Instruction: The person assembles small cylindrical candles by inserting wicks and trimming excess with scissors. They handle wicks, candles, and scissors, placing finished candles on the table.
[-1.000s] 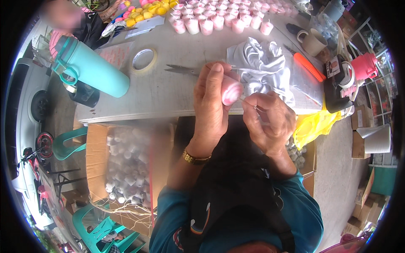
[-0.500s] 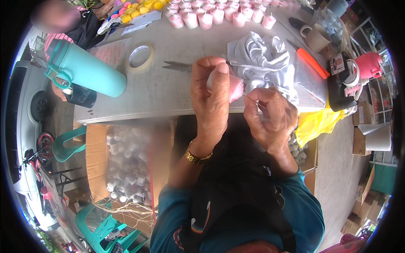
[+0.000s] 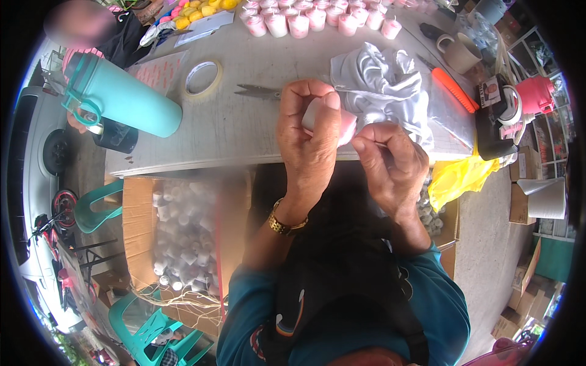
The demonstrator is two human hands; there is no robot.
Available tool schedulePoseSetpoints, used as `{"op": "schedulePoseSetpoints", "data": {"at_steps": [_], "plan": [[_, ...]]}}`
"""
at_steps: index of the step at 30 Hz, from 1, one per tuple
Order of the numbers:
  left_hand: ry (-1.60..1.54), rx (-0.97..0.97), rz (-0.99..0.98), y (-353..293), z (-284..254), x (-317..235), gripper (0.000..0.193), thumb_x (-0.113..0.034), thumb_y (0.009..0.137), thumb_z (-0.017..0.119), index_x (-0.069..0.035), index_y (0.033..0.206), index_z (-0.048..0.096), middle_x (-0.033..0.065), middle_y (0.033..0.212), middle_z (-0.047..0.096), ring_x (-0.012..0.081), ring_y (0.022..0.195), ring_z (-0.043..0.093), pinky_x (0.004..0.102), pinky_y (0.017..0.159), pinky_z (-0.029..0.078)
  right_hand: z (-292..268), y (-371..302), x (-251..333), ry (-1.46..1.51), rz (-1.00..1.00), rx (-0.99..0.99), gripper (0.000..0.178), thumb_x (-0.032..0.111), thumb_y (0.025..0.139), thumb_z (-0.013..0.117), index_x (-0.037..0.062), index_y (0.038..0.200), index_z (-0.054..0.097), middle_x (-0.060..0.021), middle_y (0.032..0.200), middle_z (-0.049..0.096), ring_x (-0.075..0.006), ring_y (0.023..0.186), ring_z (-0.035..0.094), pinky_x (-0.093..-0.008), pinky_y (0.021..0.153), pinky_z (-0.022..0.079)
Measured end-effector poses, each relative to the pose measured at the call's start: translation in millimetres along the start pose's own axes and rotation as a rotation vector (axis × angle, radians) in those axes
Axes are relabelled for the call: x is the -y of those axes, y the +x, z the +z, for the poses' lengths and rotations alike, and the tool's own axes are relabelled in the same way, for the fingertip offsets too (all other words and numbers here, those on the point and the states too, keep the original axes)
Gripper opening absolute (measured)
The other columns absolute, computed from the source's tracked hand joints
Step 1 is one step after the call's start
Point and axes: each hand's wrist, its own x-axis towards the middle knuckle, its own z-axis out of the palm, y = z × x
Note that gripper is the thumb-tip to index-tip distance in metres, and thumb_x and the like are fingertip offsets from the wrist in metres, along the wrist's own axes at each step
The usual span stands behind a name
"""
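Pink-and-white candle (image 3: pixel 347 125) sits in the person's left hand (image 3: pixel 305 143), raised over the near edge of the desk (image 3: pixel 244 131), tipped sideways so that its pink end faces the right hand (image 3: pixel 397 161). From my remote seat I see the left fingers wrapped around it, thumb along the near side. The right fingers are bunched, thumb and forefinger tips right by the pink end; I cannot tell from my feed whether they pinch anything thin. A gold watch (image 3: pixel 285 226) circles the left wrist. Just beyond the left hand I make out the blades of the scissors (image 3: pixel 259 91), their handles hidden from me, and farther left a roll of tape (image 3: pixel 198 94) and a turquoise bottle (image 3: pixel 131 100). Behind the right hand lies a crumpled silvery cloth (image 3: pixel 381 79), with an orange-handled cutter (image 3: pixel 455 90) to its right. Similar candles (image 3: pixel 299 25) stand in rows at the far side. Below the desk, I have an open carton (image 3: pixel 139 238) full of small whitish cylinders (image 3: pixel 186 241) in view.
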Motion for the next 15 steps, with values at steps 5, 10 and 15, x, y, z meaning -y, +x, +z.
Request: {"op": "schedulePoseSetpoints", "data": {"at_steps": [5,10,15], "plan": [[-0.045,0.0,-0.016,-0.5,-3.1,-2.8,0.023,-0.01,0.089,0.065,-0.007,0.107,0.051,0.0023,0.097,0.054,0.0069,0.077,0.053,0.024,0.066,0.048,-4.9,0.7,-4.0,0.053,0.043,0.065,0.009,-0.002,0.083,0.069,0.0007,0.091,0.066,-0.0055,0.074,0.064,-0.0121,0.065,0.059,-0.0257,0.06,0.047],[-0.093,-0.029,-0.038,-0.6,-1.9,-11.8,0.035,-0.011,0.087,0.067,-0.008,0.115,0.047,0.0054,0.096,0.057,0.0107,0.074,0.059,0.0252,0.067,0.05,-12.3,-2.3,-3.8,0.182,0.231,0.06,0.011,-0.001,0.083,0.07,0.0002,0.094,0.069,-0.0069,0.079,0.067,-0.014,0.07,0.062,-0.0259,0.065,0.048],[-0.09,-0.036,-0.005,-3.2,5.1,-8.9,0.037,-0.015,0.088,0.067,-0.009,0.117,0.046,0.0058,0.092,0.059,0.0114,0.073,0.059,0.0241,0.066,0.049,-4.6,-5.0,-1.5,0.222,0.294,0.004,0.009,0.001,0.083,0.071,-0.0009,0.091,0.069,-0.0057,0.078,0.067,-0.0118,0.071,0.061,-0.025,0.065,0.048]]}}
